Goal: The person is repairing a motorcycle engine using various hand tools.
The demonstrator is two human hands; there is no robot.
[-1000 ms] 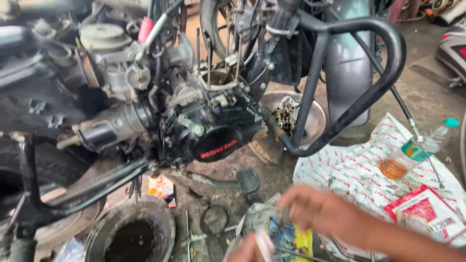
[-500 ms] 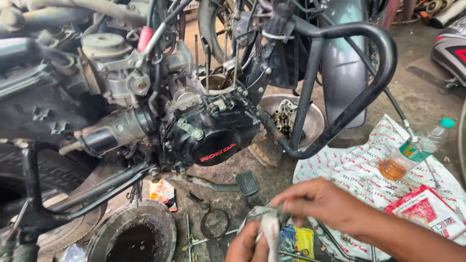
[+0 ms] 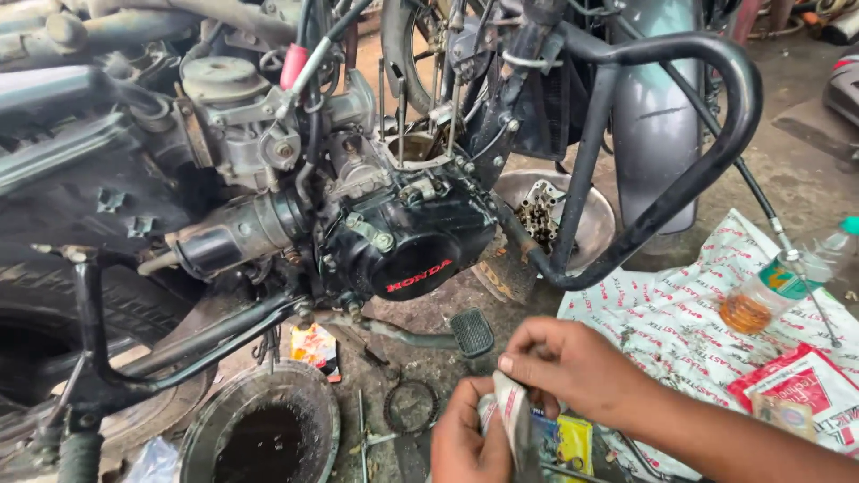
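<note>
Low in the frame, my left hand (image 3: 467,440) and my right hand (image 3: 565,360) both grip a small crumpled white and red packet (image 3: 513,417), held upright between them. They hover over the ground just below a motorcycle's black engine case (image 3: 407,250) and its brake pedal (image 3: 472,332). A blue and yellow packet (image 3: 564,440) lies under my hands.
A black crash guard bar (image 3: 707,161) curves at the right. A round drain pan (image 3: 259,429) with dark oil sits lower left. A printed white sack (image 3: 680,331) carries a plastic bottle (image 3: 787,277) and a red pouch (image 3: 796,385). A metal bowl (image 3: 591,215) holds a chain.
My hands have come together and risen into view. The left hand now grips the packet with the right. The camera has shifted slightly.
</note>
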